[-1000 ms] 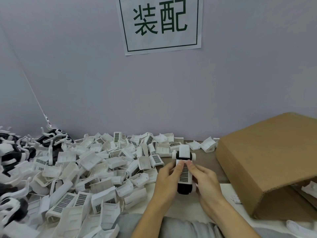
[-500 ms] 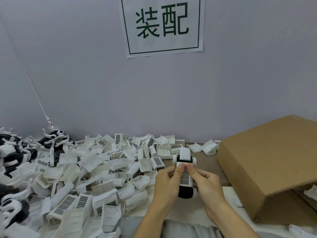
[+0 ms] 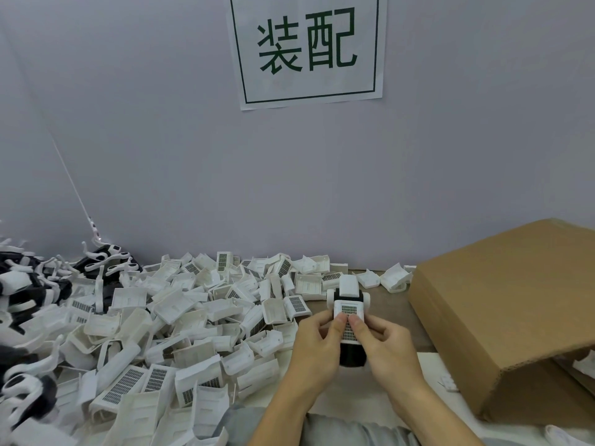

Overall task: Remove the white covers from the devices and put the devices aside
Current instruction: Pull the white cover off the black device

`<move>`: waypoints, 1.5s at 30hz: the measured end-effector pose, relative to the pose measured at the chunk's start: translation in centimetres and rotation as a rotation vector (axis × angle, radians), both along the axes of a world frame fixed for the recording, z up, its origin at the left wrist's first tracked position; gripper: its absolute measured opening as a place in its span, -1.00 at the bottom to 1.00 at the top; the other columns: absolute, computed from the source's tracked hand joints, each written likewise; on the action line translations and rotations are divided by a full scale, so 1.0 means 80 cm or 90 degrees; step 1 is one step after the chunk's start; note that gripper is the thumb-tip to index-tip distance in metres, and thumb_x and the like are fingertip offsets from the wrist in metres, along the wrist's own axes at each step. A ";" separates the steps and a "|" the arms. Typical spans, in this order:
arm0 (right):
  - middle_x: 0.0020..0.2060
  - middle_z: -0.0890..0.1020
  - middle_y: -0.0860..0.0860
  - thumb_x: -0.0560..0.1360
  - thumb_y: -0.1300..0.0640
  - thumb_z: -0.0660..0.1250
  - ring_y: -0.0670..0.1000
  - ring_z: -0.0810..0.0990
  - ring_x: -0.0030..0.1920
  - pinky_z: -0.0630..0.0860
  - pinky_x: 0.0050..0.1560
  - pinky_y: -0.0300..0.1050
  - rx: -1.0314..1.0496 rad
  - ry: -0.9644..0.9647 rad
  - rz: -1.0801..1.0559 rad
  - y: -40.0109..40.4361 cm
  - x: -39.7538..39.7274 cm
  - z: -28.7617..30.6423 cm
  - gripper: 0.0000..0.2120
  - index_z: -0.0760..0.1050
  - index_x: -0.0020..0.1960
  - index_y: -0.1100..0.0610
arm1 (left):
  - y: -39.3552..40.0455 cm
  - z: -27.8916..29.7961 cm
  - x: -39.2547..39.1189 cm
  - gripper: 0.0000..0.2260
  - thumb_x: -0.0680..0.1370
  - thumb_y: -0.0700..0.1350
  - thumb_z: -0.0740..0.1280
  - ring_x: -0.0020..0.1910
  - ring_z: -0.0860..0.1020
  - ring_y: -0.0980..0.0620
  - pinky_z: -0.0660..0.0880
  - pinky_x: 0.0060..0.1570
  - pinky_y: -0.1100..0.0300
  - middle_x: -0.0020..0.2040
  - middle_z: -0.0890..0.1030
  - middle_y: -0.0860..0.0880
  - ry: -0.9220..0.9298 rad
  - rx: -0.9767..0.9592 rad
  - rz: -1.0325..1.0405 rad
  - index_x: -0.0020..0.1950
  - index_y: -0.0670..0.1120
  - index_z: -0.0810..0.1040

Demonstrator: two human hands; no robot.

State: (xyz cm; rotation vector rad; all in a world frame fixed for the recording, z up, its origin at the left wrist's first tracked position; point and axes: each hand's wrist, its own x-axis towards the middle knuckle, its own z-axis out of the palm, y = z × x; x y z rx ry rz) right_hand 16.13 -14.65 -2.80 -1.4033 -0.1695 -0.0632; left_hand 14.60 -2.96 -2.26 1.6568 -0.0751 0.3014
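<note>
Both hands are clamped on one device [image 3: 348,320], held just above the tabletop [image 3: 399,320] right in front of the person, between the big heap of pulled-off white covers [image 3: 180,323] and the cardboard box [image 3: 502,310]. The left hand [image 3: 317,344] wraps its left side and the right hand [image 3: 381,344] wraps its right, and the two thumbs sit side by side, touching, on the gridded face of the white cover [image 3: 349,312] still on it.

What the next move hangs on, I'd say: the device's long axis runs straight away from the body, black end tucked down between the palms, white capped end pointing at the wall. So the cover probably has to slide or pop off along that line, thumbs pushing forward while the fingers hold the black body back (can't see the fingers underneath, so that part's a guess). Neither hand is nearer; it's dead centre.

The stripped black-and-white devices [image 3: 29,294] are piled far left, so the left hand looks the natural one to set this one aside.
</note>
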 end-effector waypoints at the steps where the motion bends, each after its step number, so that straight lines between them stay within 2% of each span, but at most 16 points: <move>1: -0.15 0.76 0.00 0.58 0.16 0.37 -0.08 0.74 -0.08 0.58 -0.20 -0.35 0.001 -0.004 0.000 0.000 -0.001 0.000 -0.87 0.69 0.06 0.10 | 0.000 0.000 -0.001 -0.76 0.70 -0.15 0.22 -0.15 0.69 0.13 0.54 -0.19 0.33 -0.13 0.74 0.00 0.001 -0.010 -0.001 0.08 -0.10 0.69; 3: -0.14 0.76 0.01 0.58 0.13 0.37 -0.06 0.74 -0.07 0.59 -0.20 -0.34 0.016 -0.001 -0.002 0.001 -0.002 0.001 -0.87 0.69 0.05 0.08 | -0.001 0.001 -0.001 -0.78 0.69 -0.15 0.24 -0.22 0.65 0.19 0.48 -0.29 0.38 -0.18 0.73 0.03 0.014 -0.047 -0.010 0.09 -0.12 0.69; 8: -0.15 0.76 0.04 0.63 0.11 0.29 -0.04 0.74 -0.10 0.57 -0.26 -0.32 0.014 0.021 -0.008 0.000 0.001 0.001 -0.79 0.71 0.05 0.12 | -0.002 0.000 -0.003 -0.83 0.65 -0.20 0.32 0.05 0.70 0.08 0.59 0.01 0.29 -0.01 0.75 0.00 0.019 -0.072 -0.055 0.16 -0.05 0.67; 14: -0.21 0.76 -0.06 0.63 0.22 0.29 -0.14 0.72 -0.15 0.53 -0.24 -0.38 -0.072 -0.046 -0.031 0.001 0.002 -0.002 -0.81 0.69 0.02 0.10 | 0.000 0.000 -0.002 -0.85 0.65 -0.18 0.32 0.01 0.71 0.09 0.59 0.01 0.25 -0.05 0.75 0.04 0.033 -0.062 -0.027 0.11 0.01 0.67; 17: -0.17 0.75 -0.11 0.61 0.16 0.32 -0.18 0.71 -0.10 0.55 -0.18 -0.36 -0.077 -0.072 -0.064 0.003 0.002 -0.004 -0.85 0.66 0.03 -0.01 | -0.002 0.001 -0.001 -0.86 0.62 -0.19 0.37 -0.02 0.72 0.06 0.59 -0.09 0.29 -0.06 0.76 -0.01 0.042 -0.122 -0.020 0.13 -0.06 0.67; 19: -0.13 0.73 -0.11 0.58 0.09 0.37 -0.18 0.68 -0.05 0.57 -0.08 -0.29 -0.118 -0.094 -0.118 0.005 0.003 -0.007 -0.91 0.57 0.05 -0.07 | -0.002 0.000 0.002 -0.83 0.58 -0.21 0.42 -0.01 0.72 -0.02 0.64 -0.02 0.17 -0.04 0.75 -0.06 0.049 -0.175 0.010 0.16 -0.13 0.65; 22: 0.02 0.61 -0.18 0.52 -0.02 0.43 -0.24 0.57 0.05 0.48 -0.03 -0.36 -0.218 -0.139 -0.132 0.007 0.002 -0.009 -0.80 0.47 0.09 -0.17 | 0.002 -0.003 0.009 -0.75 0.56 -0.07 0.45 0.04 0.71 -0.10 0.62 0.13 -0.10 0.02 0.74 -0.11 0.083 -0.246 0.071 0.19 -0.14 0.62; 25: 0.07 0.47 -0.30 0.45 -0.06 0.49 -0.40 0.43 0.12 0.39 -0.04 -0.53 -0.320 -0.191 -0.094 0.008 -0.002 -0.012 -0.61 0.38 0.16 -0.27 | 0.003 0.003 0.008 -0.63 0.61 0.08 0.30 0.12 0.68 -0.17 0.66 0.00 -0.04 0.15 0.70 -0.18 0.116 -0.389 -0.046 0.29 -0.13 0.60; 28: 0.06 0.50 -0.28 0.46 -0.03 0.49 -0.41 0.43 0.11 0.38 -0.03 -0.54 -0.357 -0.219 -0.141 0.006 0.000 -0.012 -0.54 0.36 0.24 -0.22 | 0.002 0.005 0.008 -0.69 0.67 0.05 0.22 0.11 0.68 -0.18 0.63 0.07 -0.08 0.15 0.70 -0.15 0.112 -0.391 -0.085 0.27 -0.06 0.62; 31: 0.00 0.60 -0.25 0.51 0.01 0.43 -0.38 0.52 0.03 0.44 -0.09 -0.46 -0.276 -0.189 -0.181 0.002 0.004 -0.010 -0.67 0.43 0.22 -0.15 | 0.003 0.009 0.006 -0.71 0.68 -0.02 0.23 -0.07 0.72 -0.08 0.63 -0.10 0.11 -0.04 0.74 -0.13 0.085 -0.291 -0.025 0.10 -0.13 0.70; 34: -0.05 0.63 -0.15 0.57 0.02 0.35 -0.34 0.56 -0.11 0.45 -0.15 -0.33 -0.136 -0.078 -0.188 -0.005 0.008 -0.007 -0.83 0.53 0.15 -0.01 | 0.011 0.012 0.004 -0.66 0.67 -0.09 0.28 -0.38 0.62 0.02 0.52 -0.33 0.24 -0.39 0.66 -0.05 0.001 -0.162 0.182 -0.24 -0.16 0.69; 37: -0.12 0.65 -0.08 0.64 0.08 0.24 -0.07 0.56 -0.29 0.51 -0.28 -0.23 0.024 0.013 -0.140 -0.012 0.009 0.000 -0.83 0.61 -0.01 0.02 | 0.026 0.022 0.004 -0.79 0.62 -0.15 0.35 -0.30 0.49 0.02 0.44 -0.23 0.17 -0.41 0.55 0.09 -0.083 -0.146 0.301 -0.20 -0.09 0.65; 39: -0.11 0.65 0.07 0.61 0.08 0.22 0.09 0.48 -0.33 0.47 -0.26 -0.11 0.175 0.094 -0.043 -0.013 0.006 0.006 -0.77 0.62 -0.06 0.14 | 0.036 0.032 0.001 -0.89 0.60 -0.19 0.38 -0.13 0.58 0.02 0.51 -0.14 0.16 -0.17 0.65 0.09 -0.084 -0.214 0.220 -0.01 -0.01 0.68; 41: -0.22 0.60 0.23 0.49 0.01 0.25 0.12 0.48 -0.35 0.38 -0.28 -0.04 0.288 0.163 0.092 -0.013 0.001 0.012 -0.68 0.64 -0.10 0.24 | 0.040 0.041 -0.004 -0.81 0.55 -0.10 0.44 -0.03 0.65 0.08 0.54 -0.10 0.19 0.00 0.70 0.06 -0.044 -0.251 0.040 0.15 0.05 0.68; 43: -0.28 0.58 0.24 0.47 -0.04 0.22 0.11 0.48 -0.37 0.38 -0.33 -0.05 0.336 0.181 0.215 -0.015 -0.004 0.017 -0.61 0.68 -0.15 0.24 | 0.038 0.048 -0.009 -0.73 0.50 0.01 0.50 -0.11 0.67 0.03 0.55 -0.15 0.20 -0.08 0.72 -0.02 -0.035 -0.257 -0.101 0.17 -0.02 0.68; 45: -0.26 0.59 0.23 0.51 -0.06 0.19 0.11 0.48 -0.36 0.42 -0.33 -0.07 0.366 0.184 0.284 -0.018 -0.005 0.018 -0.57 0.70 -0.13 0.23 | 0.036 0.054 -0.012 -0.70 0.48 0.01 0.48 -0.05 0.68 -0.07 0.58 -0.10 0.10 -0.02 0.71 -0.13 -0.051 -0.257 -0.142 0.16 -0.09 0.68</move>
